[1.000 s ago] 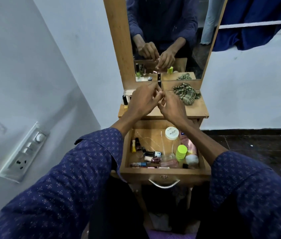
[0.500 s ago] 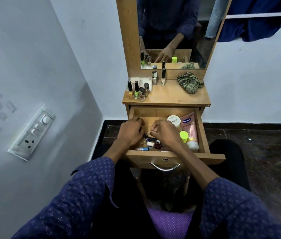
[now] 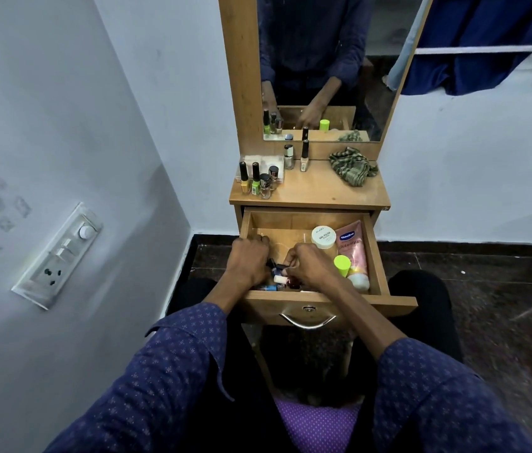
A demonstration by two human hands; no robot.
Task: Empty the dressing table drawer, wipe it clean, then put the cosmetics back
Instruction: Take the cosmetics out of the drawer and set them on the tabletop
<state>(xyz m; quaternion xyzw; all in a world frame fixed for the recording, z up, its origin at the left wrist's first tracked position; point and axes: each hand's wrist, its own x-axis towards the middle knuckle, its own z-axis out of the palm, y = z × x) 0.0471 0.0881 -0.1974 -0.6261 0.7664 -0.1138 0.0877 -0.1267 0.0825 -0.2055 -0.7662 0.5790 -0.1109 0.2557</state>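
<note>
The drawer (image 3: 376,256) stood pulled out under the table (image 3: 320,191). Both hands were inside it, over small bottles (image 3: 279,278) at its front left. The left hand (image 3: 249,259) and right hand (image 3: 310,264) had fingers curled; whether either gripped a bottle could not be told. The white jar (image 3: 323,237) and pink tube (image 3: 352,246) lay at the right. A cloth (image 3: 351,168) sat on the table.

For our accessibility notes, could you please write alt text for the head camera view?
Both hands, left hand and right hand, reach into the open drawer of a wooden dressing table among small bottles; a white jar and pink tube lie at its right. Nail polish bottles and a green cloth sit on top, below a mirror.
</note>
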